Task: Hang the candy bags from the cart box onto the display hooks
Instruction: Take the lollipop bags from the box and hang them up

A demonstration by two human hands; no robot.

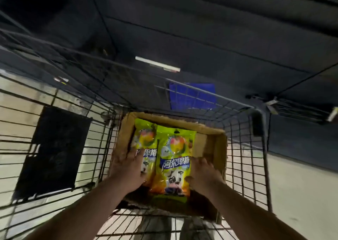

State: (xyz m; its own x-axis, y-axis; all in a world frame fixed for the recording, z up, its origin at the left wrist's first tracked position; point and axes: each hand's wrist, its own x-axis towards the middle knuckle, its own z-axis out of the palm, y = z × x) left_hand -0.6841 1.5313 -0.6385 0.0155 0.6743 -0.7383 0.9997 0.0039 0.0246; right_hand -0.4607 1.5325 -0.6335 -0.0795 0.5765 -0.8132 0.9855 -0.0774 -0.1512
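Observation:
An open cardboard box [215, 148] sits in a wire shopping cart [245, 152]. Inside it lie yellow-green candy bags with fruit and cow pictures. One bag [174, 159] lies on top at the middle, and a second bag [145, 136] lies partly under it to the left. My left hand [128, 168] rests on the left bag, fingers spread over its lower half. My right hand [203, 175] holds the right edge of the top bag, thumb on its face near the lower corner. No display hooks can be made out in the blurred view.
The cart's wire sides rise left and right of the box. A blue panel [192, 95] shows beyond the cart's far end. A black mat [54, 148] lies on the light floor to the left. Dark shelving fills the upper view.

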